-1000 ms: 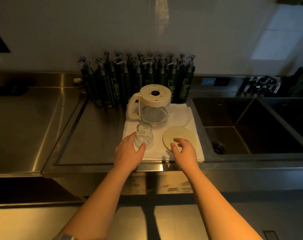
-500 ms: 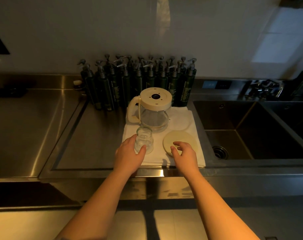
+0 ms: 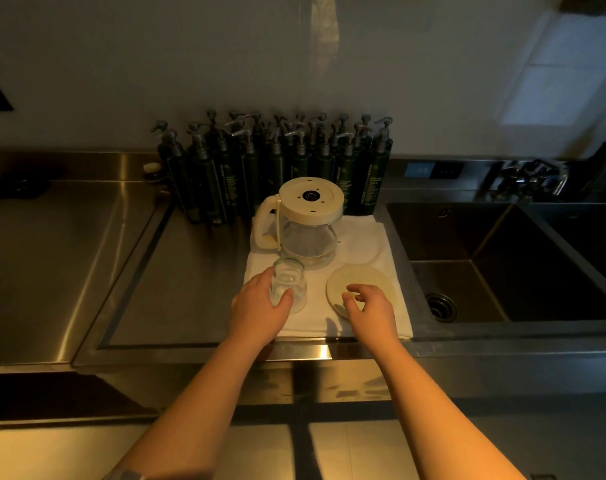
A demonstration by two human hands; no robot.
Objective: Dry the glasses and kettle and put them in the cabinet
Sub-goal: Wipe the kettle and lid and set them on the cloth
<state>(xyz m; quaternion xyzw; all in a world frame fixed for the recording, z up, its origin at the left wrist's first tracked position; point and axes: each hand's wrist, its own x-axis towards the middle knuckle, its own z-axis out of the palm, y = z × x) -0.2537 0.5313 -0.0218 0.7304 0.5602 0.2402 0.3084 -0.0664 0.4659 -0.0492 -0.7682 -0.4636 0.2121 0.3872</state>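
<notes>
A clear glass [image 3: 289, 282] stands on a white cloth [image 3: 315, 320] spread on the steel counter. My left hand [image 3: 260, 306] wraps round the glass from the left, thumb in front. Behind the glass sits a glass kettle [image 3: 306, 221] turned upside down, its cream base up and its cream handle to the left. A round cream lid [image 3: 360, 284] lies flat on the cloth to the right of the glass. My right hand [image 3: 371, 306] hovers over the lid's near edge with fingers curled, fingertips touching or just above it.
Several dark green pump bottles [image 3: 277, 161] line the wall behind the kettle. A deep steel sink [image 3: 502, 265] with a drain [image 3: 442, 306] lies right of the cloth, taps [image 3: 530, 174] behind it. Bare steel counter [image 3: 52, 265] spreads to the left.
The view has shifted slightly. My left hand has closed further round the glass. My right hand's fingers have lifted and curled over the lid.
</notes>
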